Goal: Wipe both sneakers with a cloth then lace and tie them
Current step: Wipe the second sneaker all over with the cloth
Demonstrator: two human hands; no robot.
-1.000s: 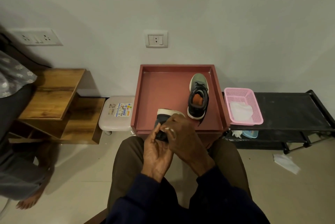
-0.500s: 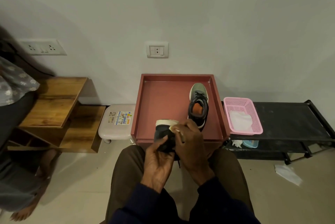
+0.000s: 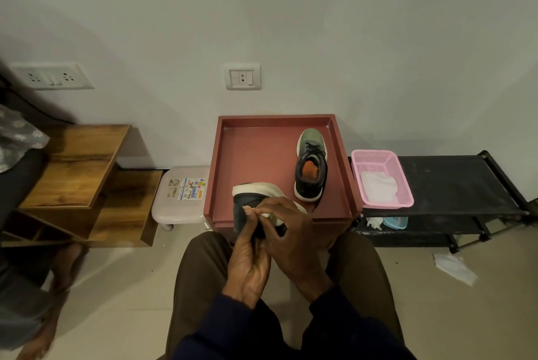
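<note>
While the left hand (image 3: 247,268) and right hand (image 3: 292,233) both gripped the held sneaker (image 3: 247,199) at lower centre, the second sneaker (image 3: 311,169) lay to their upper right, toe pointing up-frame, nearer the right hand.

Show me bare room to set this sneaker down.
The red tray's left half is bare, between its left wall and the green-toed sneaker. The black rack top right of the pink basket is bare too. The tray's front edge is crowded by the held sneaker.
</note>
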